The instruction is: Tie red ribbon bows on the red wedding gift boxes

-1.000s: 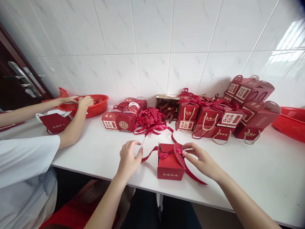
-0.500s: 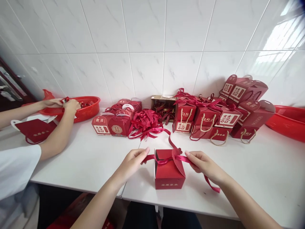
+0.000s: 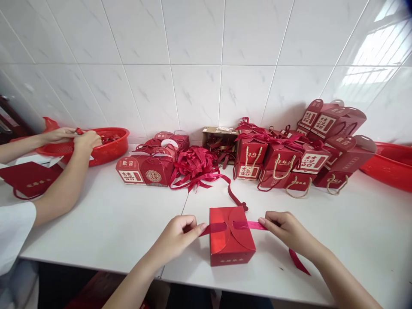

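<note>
A small red gift box stands upright near the table's front edge, its curved top flaps folded flat. A red ribbon passes through slits in the flaps and comes out on both sides. On the left of the box, my left hand pinches one length of it, pulled straight. My right hand pinches the other length on the right, and a loose tail hangs below that hand onto the table. Just behind the box lies a strip of ribbon with a flower-shaped end.
Behind are a heap of red ribbons, a cardboard box and red boxes. Rope-handled boxes are stacked at right, beside a red basket. A co-worker's hands work over another red basket at left.
The box flaps have closed down flat and the ribbon is drawn taut. Both my hands have moved slightly apart and nearer to me. The view has shifted a little.
</note>
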Action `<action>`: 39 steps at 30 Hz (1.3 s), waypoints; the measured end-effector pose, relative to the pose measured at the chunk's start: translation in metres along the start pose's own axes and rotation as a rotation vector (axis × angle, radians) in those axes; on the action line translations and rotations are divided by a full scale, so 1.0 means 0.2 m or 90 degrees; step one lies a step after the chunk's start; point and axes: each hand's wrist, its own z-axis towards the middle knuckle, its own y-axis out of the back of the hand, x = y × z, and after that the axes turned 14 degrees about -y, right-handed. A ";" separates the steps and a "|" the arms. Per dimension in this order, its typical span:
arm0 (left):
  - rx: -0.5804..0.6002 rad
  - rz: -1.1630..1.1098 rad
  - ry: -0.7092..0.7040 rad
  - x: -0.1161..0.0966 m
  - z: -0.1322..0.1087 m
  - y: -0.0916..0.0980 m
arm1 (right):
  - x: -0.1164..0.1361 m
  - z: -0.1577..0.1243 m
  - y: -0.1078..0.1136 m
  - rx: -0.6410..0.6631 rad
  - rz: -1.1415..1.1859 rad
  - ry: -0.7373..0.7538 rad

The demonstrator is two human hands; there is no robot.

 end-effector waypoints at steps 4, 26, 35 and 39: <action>-0.025 0.000 -0.013 0.07 0.02 -0.07 | -0.04 0.02 -0.07 -0.019 -0.007 -0.006; -0.391 -0.458 0.032 0.01 -0.16 -0.20 | 0.08 -0.14 -0.36 -0.024 1.152 -0.196; -0.567 -0.655 0.020 -0.07 -0.10 -0.21 | 0.09 -0.10 -0.23 -0.134 1.196 -0.163; -0.615 -0.578 -0.046 -0.10 -0.08 -0.15 | 0.10 -0.10 -0.19 -0.217 1.066 -0.103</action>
